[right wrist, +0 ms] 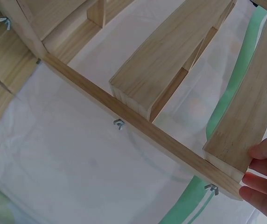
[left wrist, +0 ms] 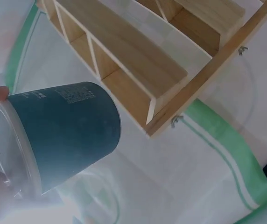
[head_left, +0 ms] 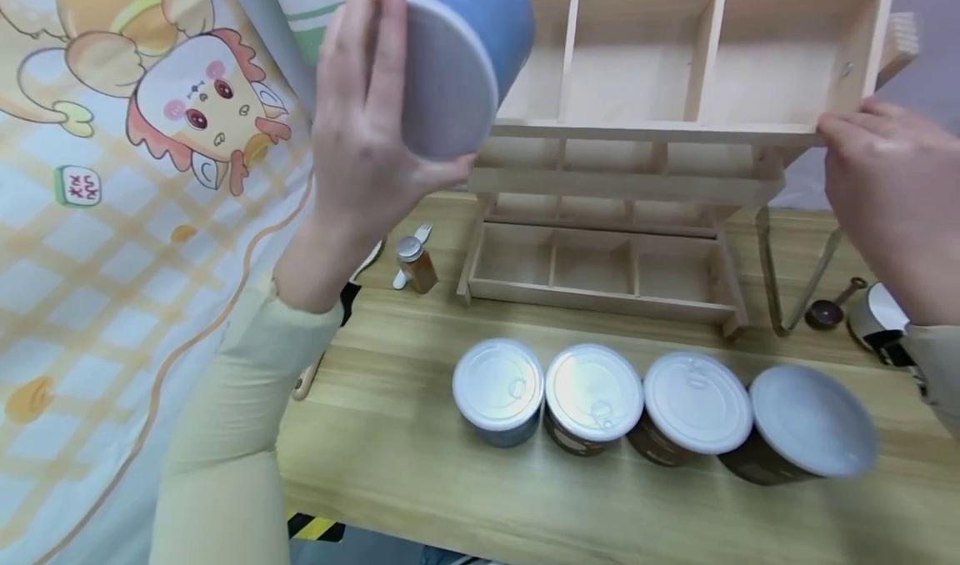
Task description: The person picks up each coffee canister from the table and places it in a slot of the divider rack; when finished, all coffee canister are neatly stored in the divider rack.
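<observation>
A blue can with a pale lid is gripped by my left hand, fingers and thumb spread around the lid end. It is raised beside the top left of a wooden tiered rack. In the left wrist view the can lies tilted, its lid toward the palm, apart from the rack's top tray. My right hand holds the top tray's right corner. In the right wrist view its fingers curl at the tray's end, by a wing nut.
Four lidded cans, the leftmost a blue can, stand in a row on the wooden table. A spice jar and white fork lie left of the rack. A brown measuring spoon and white cup sit right.
</observation>
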`<action>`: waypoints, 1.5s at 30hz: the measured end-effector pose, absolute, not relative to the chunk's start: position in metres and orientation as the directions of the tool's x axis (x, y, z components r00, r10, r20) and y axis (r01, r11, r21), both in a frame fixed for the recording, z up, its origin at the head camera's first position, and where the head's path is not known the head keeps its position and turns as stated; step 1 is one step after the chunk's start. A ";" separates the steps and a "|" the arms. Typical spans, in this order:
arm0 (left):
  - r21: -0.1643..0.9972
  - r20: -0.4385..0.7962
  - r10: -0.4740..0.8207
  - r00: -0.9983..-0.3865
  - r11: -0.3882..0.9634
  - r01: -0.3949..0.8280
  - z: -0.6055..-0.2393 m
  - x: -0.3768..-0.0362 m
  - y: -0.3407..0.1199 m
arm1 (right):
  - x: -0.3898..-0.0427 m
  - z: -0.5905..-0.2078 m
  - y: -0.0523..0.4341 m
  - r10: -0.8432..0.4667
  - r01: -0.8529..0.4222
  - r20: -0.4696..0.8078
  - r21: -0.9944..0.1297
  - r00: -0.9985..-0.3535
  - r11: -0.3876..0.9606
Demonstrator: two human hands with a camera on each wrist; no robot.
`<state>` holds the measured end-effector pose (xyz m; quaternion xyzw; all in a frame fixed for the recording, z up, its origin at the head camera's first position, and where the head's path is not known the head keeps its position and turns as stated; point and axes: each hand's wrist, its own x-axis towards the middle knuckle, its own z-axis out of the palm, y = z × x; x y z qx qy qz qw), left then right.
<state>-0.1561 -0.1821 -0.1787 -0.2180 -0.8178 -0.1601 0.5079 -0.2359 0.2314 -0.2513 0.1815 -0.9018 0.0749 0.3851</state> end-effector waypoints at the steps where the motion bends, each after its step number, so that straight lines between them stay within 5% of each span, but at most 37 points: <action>1: 0.031 0.884 0.217 -0.414 0.856 0.516 -0.178 -0.162 -0.181 | -0.234 -0.253 0.232 -0.274 -0.374 0.716 0.020 -0.642 0.927; 12: 0.003 0.709 0.353 -0.610 0.864 0.504 -0.168 -0.194 -0.175 | -0.227 -0.262 0.235 -0.312 -0.365 0.770 0.111 -0.557 0.925; 21: 0.060 0.541 0.355 -0.763 0.888 0.456 -0.142 -0.214 -0.173 | -0.226 -0.257 0.234 -0.307 -0.334 0.765 0.128 -0.566 0.934; 27: 0.066 0.453 0.376 -0.808 0.890 0.451 -0.134 -0.223 -0.173 | -0.226 -0.258 0.234 -0.306 -0.321 0.759 0.135 -0.574 0.937; 34: 0.029 0.421 0.431 -0.798 0.873 0.487 -0.131 -0.227 -0.173 | -0.230 -0.258 0.233 -0.292 -0.325 0.768 0.116 -0.570 0.939; 41: -0.272 0.653 0.567 -0.502 0.794 0.543 -0.193 -0.143 -0.158 | -0.230 -0.262 0.230 -0.262 -0.345 0.783 0.065 -0.564 0.936; 43: -0.302 0.529 0.638 -0.559 0.758 0.579 -0.224 -0.111 -0.152 | -0.229 -0.263 0.231 -0.252 -0.347 0.784 0.050 -0.567 0.937; 45: -0.240 0.261 0.678 -0.688 0.735 0.634 -0.255 -0.086 -0.149 | -0.229 -0.261 0.231 -0.245 -0.348 0.773 0.034 -0.585 0.937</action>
